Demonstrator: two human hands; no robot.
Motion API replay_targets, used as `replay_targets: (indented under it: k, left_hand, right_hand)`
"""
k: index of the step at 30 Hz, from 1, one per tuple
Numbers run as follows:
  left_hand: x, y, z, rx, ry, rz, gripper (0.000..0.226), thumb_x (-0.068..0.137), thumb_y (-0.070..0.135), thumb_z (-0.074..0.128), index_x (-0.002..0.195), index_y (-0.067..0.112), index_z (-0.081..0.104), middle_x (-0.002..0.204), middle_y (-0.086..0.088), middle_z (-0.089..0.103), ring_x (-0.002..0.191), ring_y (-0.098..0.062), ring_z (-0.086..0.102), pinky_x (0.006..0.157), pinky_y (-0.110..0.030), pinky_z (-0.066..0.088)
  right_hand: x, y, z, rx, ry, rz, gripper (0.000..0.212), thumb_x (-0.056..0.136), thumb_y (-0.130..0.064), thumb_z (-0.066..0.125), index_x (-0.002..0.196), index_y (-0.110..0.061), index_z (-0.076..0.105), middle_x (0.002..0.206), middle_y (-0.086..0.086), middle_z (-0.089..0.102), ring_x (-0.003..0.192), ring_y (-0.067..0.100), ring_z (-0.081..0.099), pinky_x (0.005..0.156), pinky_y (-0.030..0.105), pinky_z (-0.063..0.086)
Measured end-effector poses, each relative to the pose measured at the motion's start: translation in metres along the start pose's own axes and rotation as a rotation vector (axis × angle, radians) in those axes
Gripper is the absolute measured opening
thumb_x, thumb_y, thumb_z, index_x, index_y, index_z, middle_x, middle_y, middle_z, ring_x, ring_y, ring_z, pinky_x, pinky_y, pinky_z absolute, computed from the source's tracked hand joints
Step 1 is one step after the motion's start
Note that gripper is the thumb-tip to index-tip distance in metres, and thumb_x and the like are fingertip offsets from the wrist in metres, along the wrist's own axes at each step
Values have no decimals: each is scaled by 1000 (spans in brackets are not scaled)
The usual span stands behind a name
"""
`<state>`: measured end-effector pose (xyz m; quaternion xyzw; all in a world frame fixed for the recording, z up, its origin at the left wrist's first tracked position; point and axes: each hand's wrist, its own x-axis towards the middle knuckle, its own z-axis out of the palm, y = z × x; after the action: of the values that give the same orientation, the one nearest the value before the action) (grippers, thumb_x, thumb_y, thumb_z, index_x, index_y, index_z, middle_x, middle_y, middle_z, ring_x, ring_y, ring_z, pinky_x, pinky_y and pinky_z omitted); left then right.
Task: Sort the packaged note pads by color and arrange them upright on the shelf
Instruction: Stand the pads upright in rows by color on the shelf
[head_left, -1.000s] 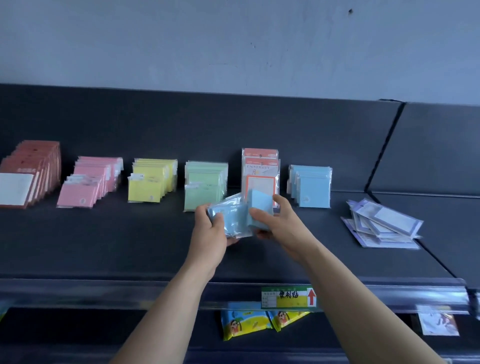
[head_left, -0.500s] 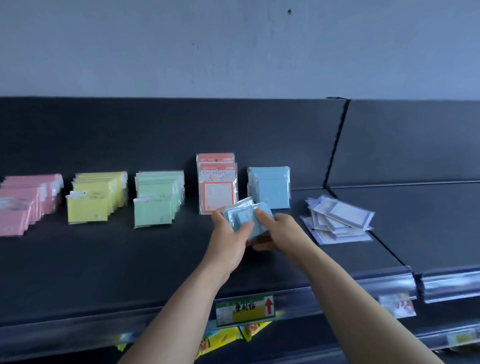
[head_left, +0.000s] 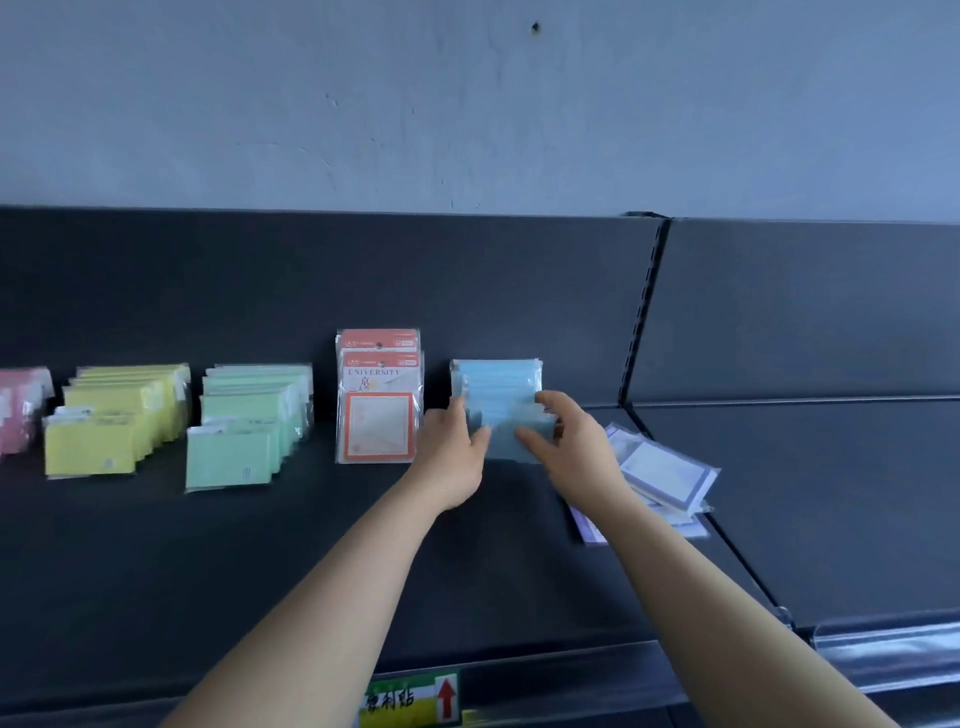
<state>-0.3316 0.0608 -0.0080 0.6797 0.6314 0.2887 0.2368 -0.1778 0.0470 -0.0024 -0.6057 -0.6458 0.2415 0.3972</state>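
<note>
I have both hands on the blue pads (head_left: 511, 441). My left hand (head_left: 452, 457) grips their left edge with the thumb across the front. My right hand (head_left: 571, 447) pinches the right side, thumb in front and fingers over the top. The pads stand upright between my hands, touching the front of the blue row (head_left: 496, 379) just behind the grip. Just left of my left hand stand the orange packs (head_left: 378, 400), and further left come the green row (head_left: 249, 426), the yellow row (head_left: 114, 421) and the pink row (head_left: 18, 410). Just right of my right hand, partly under my forearm, a purple pile (head_left: 670, 478) lies flat on the shelf (head_left: 260, 571). A price label (head_left: 410, 699) sits on the shelf lip, below my arms.
</note>
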Motion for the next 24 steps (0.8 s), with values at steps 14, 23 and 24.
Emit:
replay_targets:
  k: [14,23,24]
  left_hand:
    - [9,-12,20,179,-32,-35,32,101,25,42,130,11,41,124,-11,40,116,-27,43,102,-39,39]
    - [12,-14,20,272,-56,-26,58,98,14,43,149,12,16,129,-11,35,118,-26,40,101,-35,38]
    - [13,-14,20,281,-53,-33,61,98,14,43,151,12,12,130,-11,35,118,-27,39,101,-35,38]
  right_hand:
    - [20,19,6,-427,-64,-46,22,85,-20,57,102,-7,51,84,8,65,86,30,58,66,30,33]
    - [23,23,9,-706,5,-126,33,83,-43,59,70,-14,50,70,2,58,74,24,49,78,29,32]
    - [25,23,10,-722,13,-129,36,83,-45,59,68,-14,49,69,1,56,74,24,49,79,29,32]
